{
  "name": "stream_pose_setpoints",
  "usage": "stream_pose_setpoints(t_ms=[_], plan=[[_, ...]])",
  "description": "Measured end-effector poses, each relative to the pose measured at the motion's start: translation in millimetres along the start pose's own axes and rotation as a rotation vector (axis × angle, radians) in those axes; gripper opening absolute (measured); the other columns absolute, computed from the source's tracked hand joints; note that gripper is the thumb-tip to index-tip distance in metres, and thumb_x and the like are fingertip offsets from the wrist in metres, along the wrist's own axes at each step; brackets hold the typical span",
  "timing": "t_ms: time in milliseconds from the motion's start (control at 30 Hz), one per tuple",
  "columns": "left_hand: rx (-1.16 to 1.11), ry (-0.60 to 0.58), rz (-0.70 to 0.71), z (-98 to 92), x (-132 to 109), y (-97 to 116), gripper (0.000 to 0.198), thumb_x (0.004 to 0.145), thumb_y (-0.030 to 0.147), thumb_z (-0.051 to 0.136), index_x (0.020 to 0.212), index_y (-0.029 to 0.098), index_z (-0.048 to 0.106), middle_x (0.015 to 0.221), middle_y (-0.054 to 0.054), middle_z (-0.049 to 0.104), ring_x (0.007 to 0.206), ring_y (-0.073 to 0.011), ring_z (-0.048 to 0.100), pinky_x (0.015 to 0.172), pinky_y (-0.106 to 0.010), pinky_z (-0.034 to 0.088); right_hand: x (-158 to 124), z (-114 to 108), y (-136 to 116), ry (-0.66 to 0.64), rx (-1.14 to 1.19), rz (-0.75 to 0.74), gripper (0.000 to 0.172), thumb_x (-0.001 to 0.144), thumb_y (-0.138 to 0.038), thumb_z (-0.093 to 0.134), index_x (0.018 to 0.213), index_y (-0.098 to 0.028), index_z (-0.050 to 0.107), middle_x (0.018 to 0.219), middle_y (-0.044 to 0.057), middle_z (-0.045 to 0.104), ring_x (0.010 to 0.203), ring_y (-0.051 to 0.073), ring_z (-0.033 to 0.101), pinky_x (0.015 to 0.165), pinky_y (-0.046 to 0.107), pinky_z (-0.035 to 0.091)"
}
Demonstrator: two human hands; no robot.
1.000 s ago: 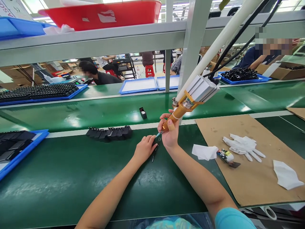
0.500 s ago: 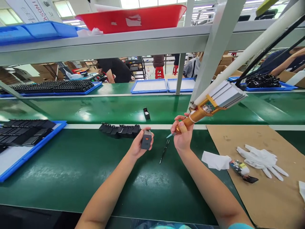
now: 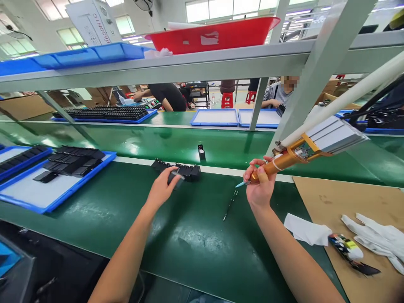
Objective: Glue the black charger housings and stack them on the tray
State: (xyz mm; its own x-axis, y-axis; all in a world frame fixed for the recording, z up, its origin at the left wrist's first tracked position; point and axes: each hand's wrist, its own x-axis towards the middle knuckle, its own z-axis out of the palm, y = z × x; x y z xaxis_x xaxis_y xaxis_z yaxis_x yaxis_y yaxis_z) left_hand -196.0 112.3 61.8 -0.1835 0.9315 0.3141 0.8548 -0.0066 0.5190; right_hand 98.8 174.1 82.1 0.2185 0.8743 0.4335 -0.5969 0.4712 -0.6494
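Note:
My left hand (image 3: 161, 187) is closed around a small dark grey charger (image 3: 176, 181), blurred and partly hidden by the fingers. It is close in front of a row of black charger housings (image 3: 189, 171); whether they touch I cannot tell. My right hand (image 3: 260, 185) grips an orange, pen-like dispensing tool (image 3: 282, 162) with a pale blue pointed nozzle (image 3: 240, 184), its tip aimed left. Below that tip, dark tweezers (image 3: 230, 205) lie on the green bench. Farther back, a single black housing (image 3: 201, 152) with a white part inside stands alone.
At left, a blue-rimmed tray (image 3: 50, 206) bears stacked black parts. Brown cardboard (image 3: 318, 189) at right carries white gloves (image 3: 378, 240) and a circuit board (image 3: 345, 248); a white cloth (image 3: 306, 229) overlaps its edge. A shelf with a red bin (image 3: 236, 38) crosses above. People sit beyond.
My left hand has moved left with the charger, towards the row of housings, and turned its back upward. My right hand keeps its grip on the tool. The view has swung left.

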Motion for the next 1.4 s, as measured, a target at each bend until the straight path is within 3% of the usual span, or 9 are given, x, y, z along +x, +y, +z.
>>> stream_pose_setpoints(t_ms=[133,333,500,600,767,900,1033,1167,1400], plan=[[0.470,0.107,-0.249,-10.6,1.9,-63.3,0.053,0.095,0.042,0.036,0.142,0.017,0.039,0.116,-0.016,0.061,0.102,-0.0315,0.062,0.081,-0.040,0.050,0.5,0.7,-0.6,0.005,-0.023,0.010,0.030,0.079,-0.029,0.060,0.107,-0.029,0.048,0.087,-0.003,0.056,0.049,0.006,0.050,0.044,0.023,0.037],[0.591,-0.129,-0.415,-21.7,25.2,-102.6,0.071,0.091,0.049,0.041,0.152,0.020,0.018,0.119,-0.020,0.062,0.105,-0.0370,0.062,0.080,-0.045,0.051,1.7,-3.0,1.1,0.006,-0.030,-0.007,0.030,0.081,-0.029,0.059,0.109,-0.030,0.049,0.088,-0.002,0.055,0.049,0.007,0.050,0.044,0.023,0.038],[0.494,0.031,-0.288,-29.0,75.0,-71.7,0.078,0.086,0.056,0.049,0.148,0.012,0.029,0.138,-0.022,0.051,0.130,-0.0376,0.044,0.104,-0.047,0.038,3.8,-5.2,3.2,0.030,-0.056,0.004,0.030,0.081,-0.031,0.058,0.110,-0.030,0.048,0.088,-0.002,0.054,0.050,0.007,0.050,0.045,0.023,0.038],[0.330,-0.042,-0.251,0.8,126.2,-34.3,0.076,0.086,0.054,0.051,0.147,0.014,0.028,0.142,-0.020,0.048,0.132,-0.0345,0.043,0.107,-0.045,0.035,5.4,-5.6,3.6,0.040,-0.059,0.004,0.031,0.081,-0.032,0.060,0.110,-0.030,0.048,0.088,-0.003,0.055,0.049,0.006,0.049,0.045,0.023,0.038],[0.249,-0.235,-0.351,68.8,190.6,3.0,0.097,0.072,0.048,0.071,0.145,0.002,0.027,0.119,-0.030,0.063,0.107,-0.0391,0.063,0.082,-0.042,0.051,6.5,-6.6,3.3,0.058,-0.044,0.013,0.031,0.081,-0.030,0.059,0.110,-0.030,0.047,0.089,-0.003,0.055,0.050,0.006,0.050,0.045,0.023,0.038],[0.227,-0.213,-0.403,73.9,202.5,7.4,0.087,0.071,0.031,0.071,0.140,-0.003,0.031,0.119,-0.035,0.060,0.109,-0.0422,0.062,0.082,-0.045,0.051,7.2,-6.6,3.8,0.055,-0.051,0.017,0.032,0.082,-0.033,0.058,0.111,-0.030,0.046,0.088,-0.003,0.055,0.049,0.006,0.049,0.046,0.023,0.038],[0.153,-0.186,-0.312,46.2,183.1,22.8,0.071,0.074,0.028,0.066,0.138,0.012,0.039,0.124,-0.020,0.064,0.110,-0.0325,0.064,0.091,-0.039,0.050,6.7,-5.0,4.3,0.043,-0.041,0.013,0.033,0.081,-0.034,0.059,0.111,-0.030,0.045,0.088,-0.004,0.055,0.049,0.006,0.049,0.045,0.023,0.038],[-0.058,-0.263,-0.087,28.5,118.6,53.7,0.069,0.074,0.039,0.067,0.136,0.025,0.041,0.112,-0.005,0.072,0.100,-0.0238,0.069,0.088,-0.034,0.052,3.9,-2.5,4.6,0.023,-0.034,0.023,0.034,0.081,-0.034,0.059,0.111,-0.030,0.044,0.088,-0.004,0.055,0.049,0.005,0.049,0.044,0.023,0.038],[-0.238,-0.560,0.087,62.1,-7.1,70.3,0.056,0.075,0.030,0.064,0.128,0.025,0.047,0.107,-0.007,0.074,0.080,-0.0231,0.071,0.078,-0.037,0.054,-0.4,0.7,4.2,-0.024,0.000,0.008,0.033,0.082,-0.032,0.060,0.110,-0.030,0.044,0.088,-0.005,0.056,0.048,0.004,0.049,0.044,0.021,0.038]])
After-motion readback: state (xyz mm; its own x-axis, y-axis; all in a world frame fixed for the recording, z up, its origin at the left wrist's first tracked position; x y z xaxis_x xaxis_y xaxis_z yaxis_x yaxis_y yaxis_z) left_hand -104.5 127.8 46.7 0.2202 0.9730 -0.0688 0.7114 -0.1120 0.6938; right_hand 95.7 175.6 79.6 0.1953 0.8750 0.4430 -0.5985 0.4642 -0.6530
